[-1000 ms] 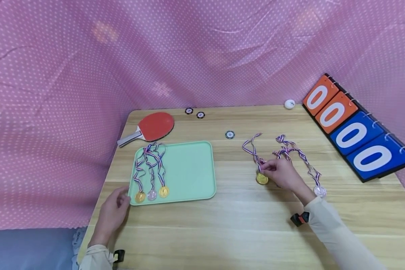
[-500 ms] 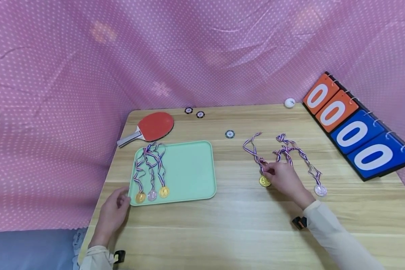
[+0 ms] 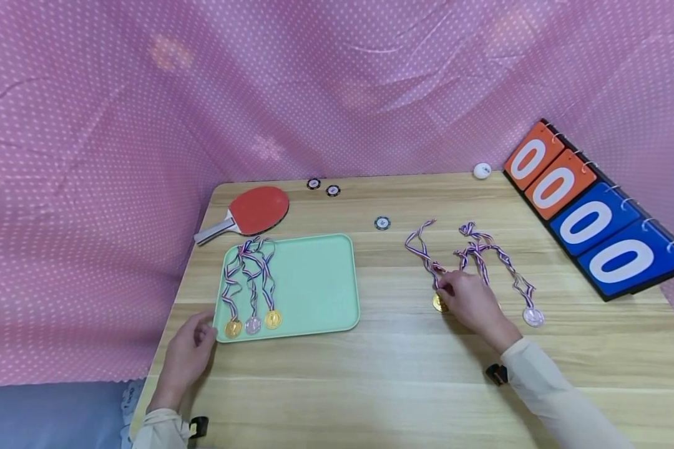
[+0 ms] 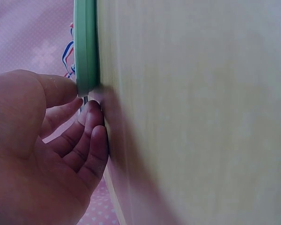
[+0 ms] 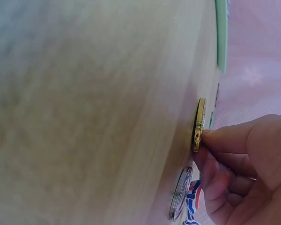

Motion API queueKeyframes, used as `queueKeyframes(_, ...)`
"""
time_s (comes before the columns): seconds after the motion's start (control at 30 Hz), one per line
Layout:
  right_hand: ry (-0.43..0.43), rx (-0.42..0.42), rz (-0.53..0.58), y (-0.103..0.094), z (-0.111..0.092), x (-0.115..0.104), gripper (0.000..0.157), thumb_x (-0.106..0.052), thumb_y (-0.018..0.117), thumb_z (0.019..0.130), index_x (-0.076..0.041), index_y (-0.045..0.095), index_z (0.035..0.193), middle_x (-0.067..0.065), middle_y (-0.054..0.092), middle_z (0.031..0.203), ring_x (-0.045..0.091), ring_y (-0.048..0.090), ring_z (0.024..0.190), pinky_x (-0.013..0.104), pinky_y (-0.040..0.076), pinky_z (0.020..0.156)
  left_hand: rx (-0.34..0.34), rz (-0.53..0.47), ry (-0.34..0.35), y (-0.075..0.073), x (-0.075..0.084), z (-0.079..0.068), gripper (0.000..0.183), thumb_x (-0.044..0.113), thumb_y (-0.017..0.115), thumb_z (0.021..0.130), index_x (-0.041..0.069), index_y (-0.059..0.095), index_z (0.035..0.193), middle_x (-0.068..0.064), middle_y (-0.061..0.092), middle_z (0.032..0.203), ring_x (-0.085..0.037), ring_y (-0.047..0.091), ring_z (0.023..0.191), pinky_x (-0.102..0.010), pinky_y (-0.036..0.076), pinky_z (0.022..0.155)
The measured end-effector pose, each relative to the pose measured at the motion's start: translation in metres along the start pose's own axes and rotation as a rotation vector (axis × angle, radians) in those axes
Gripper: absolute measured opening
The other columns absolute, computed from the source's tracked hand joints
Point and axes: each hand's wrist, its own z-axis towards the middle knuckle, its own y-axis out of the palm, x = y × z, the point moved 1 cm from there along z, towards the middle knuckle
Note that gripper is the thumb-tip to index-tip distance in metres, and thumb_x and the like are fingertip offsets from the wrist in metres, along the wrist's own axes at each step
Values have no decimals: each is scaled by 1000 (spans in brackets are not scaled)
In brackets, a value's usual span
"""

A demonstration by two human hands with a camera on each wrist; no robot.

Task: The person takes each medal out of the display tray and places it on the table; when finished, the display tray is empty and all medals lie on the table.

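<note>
In the head view a green tray (image 3: 314, 280) carries two gold medals (image 3: 273, 319) and a silver medal (image 3: 253, 325) along its left side, ribbons trailing back. My left hand (image 3: 188, 355) touches the tray's front left corner with its thumb and index finger, the other fingers loosely bent. To the right of the tray, my right hand (image 3: 472, 302) pinches a gold medal (image 3: 440, 303) near its ribbon end, low over the table. The right wrist view shows the thumb against this gold medal (image 5: 200, 124). Beside it lies a silver medal (image 3: 533, 317); my hand hides most of another gold one.
A red table tennis paddle (image 3: 259, 210) lies behind the tray. Several poker chips (image 3: 382, 223) sit toward the back, and a white ball (image 3: 482, 171) rests at the back edge. A flip scoreboard (image 3: 595, 215) reading zeros stands along the right side.
My right hand has shifted the gold medal slightly right and toward me, and its ribbon has followed a little. My left hand and the tray have stayed put.
</note>
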Motion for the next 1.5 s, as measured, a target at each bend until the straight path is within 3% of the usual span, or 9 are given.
queueKeyframes(0.27,49,-30,28,-5,1,-2,4,-14,70,86,-10,72,88,5,72,83,13,60,66,29,50,58,-4,-1,-15,-3,-2,-6,42,24,51,100,15,48,141,-4,62,99,-17,55,88,-22,47,70)
queueKeyframes(0.43,106,-23,79,-13,3,-7,8,-18,70,88,-11,73,90,6,73,84,12,55,60,26,44,50,-8,-2,-24,-6,-4,-9,43,25,51,100,15,48,142,-3,62,100,-16,55,90,-22,47,71)
queueKeyframes(0.53,121,-26,125,-14,7,-16,9,-18,70,88,-11,74,90,7,74,85,13,55,61,25,43,51,-7,-2,-17,-8,-6,-10,43,25,51,100,15,48,142,-3,62,100,-16,55,90,-23,47,72)
queueKeyframes(0.7,117,-41,222,-6,20,-43,7,-20,71,87,-14,74,89,3,74,85,12,61,69,26,50,62,-8,-4,-7,-9,-8,-11,43,26,51,101,16,47,142,-3,62,101,-17,55,91,-26,48,75)
queueKeyframes(0.87,67,-107,345,13,37,-87,8,-17,72,86,-15,74,93,2,74,89,12,65,76,27,55,70,-9,-21,23,-9,-8,-9,44,25,51,100,15,47,142,-4,63,103,-17,56,92,-28,48,77)
queueKeyframes(1.07,-5,-241,472,49,57,-148,10,-14,71,86,-12,75,95,0,73,86,9,63,73,23,54,66,4,-27,62,-7,-6,-4,42,24,52,100,15,49,140,-3,63,101,-16,56,90,-26,49,77)
queueKeyframes(1.27,-103,-310,435,92,74,-197,9,-19,72,87,-13,76,92,-2,74,83,6,63,71,20,52,68,-2,-40,56,-4,-3,1,41,23,54,99,14,50,139,-3,63,101,-16,58,90,-27,50,77)
queueKeyframes(1.5,-116,-356,405,133,76,-236,12,-22,74,86,-13,78,93,-3,76,87,6,65,77,17,51,68,2,-44,42,0,-4,-1,41,23,55,98,15,51,138,-2,64,100,-16,58,89,-27,50,77)
